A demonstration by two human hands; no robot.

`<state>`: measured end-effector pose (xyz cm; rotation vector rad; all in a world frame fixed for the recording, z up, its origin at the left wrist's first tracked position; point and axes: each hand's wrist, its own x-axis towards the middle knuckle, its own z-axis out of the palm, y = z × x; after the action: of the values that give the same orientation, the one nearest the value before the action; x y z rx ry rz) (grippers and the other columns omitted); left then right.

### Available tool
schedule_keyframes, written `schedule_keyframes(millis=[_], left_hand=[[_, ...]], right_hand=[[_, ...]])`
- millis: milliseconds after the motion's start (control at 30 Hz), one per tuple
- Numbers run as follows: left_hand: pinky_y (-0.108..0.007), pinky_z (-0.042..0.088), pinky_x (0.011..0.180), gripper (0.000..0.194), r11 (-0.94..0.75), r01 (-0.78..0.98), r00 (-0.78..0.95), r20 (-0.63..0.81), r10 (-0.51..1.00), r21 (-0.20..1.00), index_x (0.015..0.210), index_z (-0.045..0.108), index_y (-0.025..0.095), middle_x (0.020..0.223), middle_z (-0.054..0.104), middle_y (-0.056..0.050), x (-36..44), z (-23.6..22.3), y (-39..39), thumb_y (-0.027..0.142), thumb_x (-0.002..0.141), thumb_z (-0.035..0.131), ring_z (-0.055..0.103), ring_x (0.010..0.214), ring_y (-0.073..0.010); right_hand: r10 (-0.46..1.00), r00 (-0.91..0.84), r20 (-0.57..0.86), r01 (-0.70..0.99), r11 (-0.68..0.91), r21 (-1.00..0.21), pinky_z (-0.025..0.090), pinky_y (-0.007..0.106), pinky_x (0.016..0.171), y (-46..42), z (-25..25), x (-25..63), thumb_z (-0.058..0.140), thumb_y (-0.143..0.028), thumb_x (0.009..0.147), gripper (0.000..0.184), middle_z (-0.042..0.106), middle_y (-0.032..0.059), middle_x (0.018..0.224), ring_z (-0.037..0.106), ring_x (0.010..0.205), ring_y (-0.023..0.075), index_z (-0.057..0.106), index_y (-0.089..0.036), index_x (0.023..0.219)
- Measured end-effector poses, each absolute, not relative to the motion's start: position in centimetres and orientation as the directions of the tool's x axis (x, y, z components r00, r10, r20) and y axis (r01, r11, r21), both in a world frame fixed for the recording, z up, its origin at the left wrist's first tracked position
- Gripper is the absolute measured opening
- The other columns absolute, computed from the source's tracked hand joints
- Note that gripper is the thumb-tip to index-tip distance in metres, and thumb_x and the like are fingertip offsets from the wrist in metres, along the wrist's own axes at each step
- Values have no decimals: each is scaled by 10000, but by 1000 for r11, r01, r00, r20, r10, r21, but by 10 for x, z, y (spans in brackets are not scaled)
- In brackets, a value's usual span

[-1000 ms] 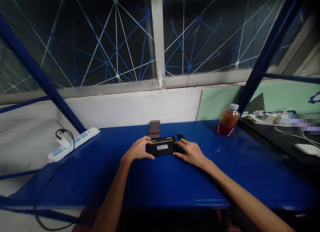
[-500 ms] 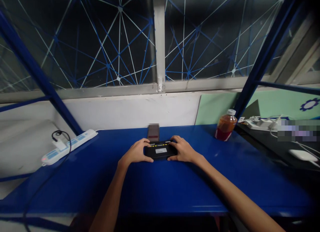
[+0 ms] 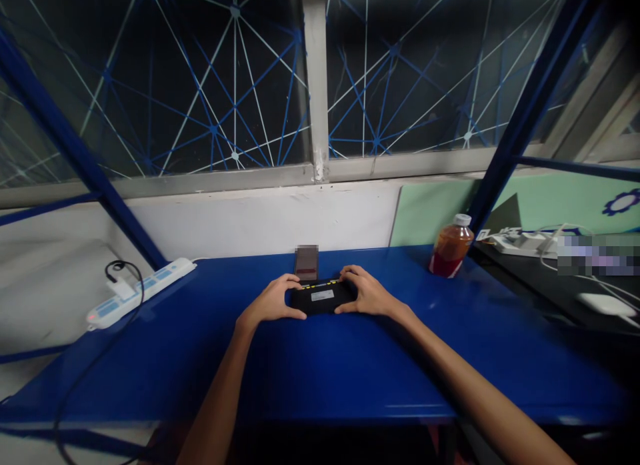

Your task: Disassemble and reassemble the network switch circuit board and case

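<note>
The blue surface point(image 3: 320, 368) stretched beneath everything, with a white power strip point(image 3: 165, 280) along its left side and a capped bottle point(image 3: 451, 250) standing upright near the back right. Between them, the left hand point(image 3: 273, 300) and right hand point(image 3: 371, 295) were clamped on opposite ends of a black case point(image 3: 325, 307) — whether it was slightly raised could not be told. The grip seemed complete, with release not yet done; anything further was unclear. Just behind lay a dark slab point(image 3: 307, 265), larger than the case's pale label point(image 3: 323, 295) and tiny yellow marks.
</note>
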<state>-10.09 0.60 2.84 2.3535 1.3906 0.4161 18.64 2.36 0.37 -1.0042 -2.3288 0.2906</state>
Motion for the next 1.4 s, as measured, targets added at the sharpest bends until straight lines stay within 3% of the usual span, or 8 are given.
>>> schedule_keyframes(millis=[800, 1400], left_hand=[[-436, 382, 1000, 664, -422, 777, 457, 42, 888, 467, 1088, 621, 222, 1316, 471, -82, -101, 21, 9, 560, 535, 763, 480, 1178, -312], [-427, 379, 1005, 584, -457, 741, 461, 123, 879, 492, 1081, 626, 245, 1301, 485, -59, -101, 26, 7, 492, 569, 759, 496, 1169, -294]], right_hand=[[688, -583, 432, 587, 724, -361, 442, 417, 934, 26, -6, 187, 685, -651, 640, 715, 520, 159, 1186, 508, 1098, 288, 577, -138, 1127], [690, -572, 444, 587, 722, -365, 434, 422, 949, 25, -5, 187, 701, -647, 622, 730, 512, 156, 1201, 506, 1114, 295, 587, -148, 1142]])
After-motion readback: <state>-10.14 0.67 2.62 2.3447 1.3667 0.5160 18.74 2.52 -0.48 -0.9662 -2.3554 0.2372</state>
